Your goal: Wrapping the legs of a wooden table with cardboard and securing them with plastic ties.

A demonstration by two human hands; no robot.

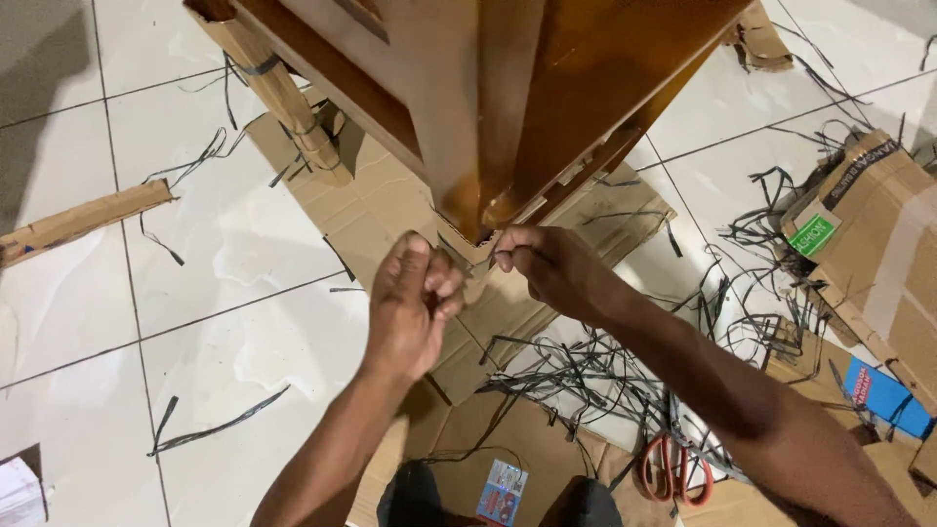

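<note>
Centrally, cardboard corner guard (475, 256): a thin strip of brown card wrapped round the lowest corner of the wooden furniture piece, at the middle of the view; both hands meet on it, apparently so it can be drawn off the edge.
Wooden furniture piece (547, 88): glossy brown, tilted with one corner pointing down toward the person; at 12 o'clock from the hands, its tip just above them.
Left hand (415, 303): fingers curled tight in a narrow pinch, at 8 o'clock from the corner, touching the card's edge; what exactly it holds cannot be told.
Right hand (551, 268): fist closed narrow, thumb and forefinger nipping the card at 4 o'clock from the corner.
Wrapped leg (283, 98): cardboard-sheathed, banded with black strap, at 10 o'clock.
Flattened cardboard (390, 210): beneath the furniture, on the white tiled floor (78, 322).
Cut black straps (605, 376): a tangle at 5 o'clock.
Scissors (673, 466): orange-handled, among the straps.
Cardboard box (878, 234): at 3 o'clock, well apart.
</note>
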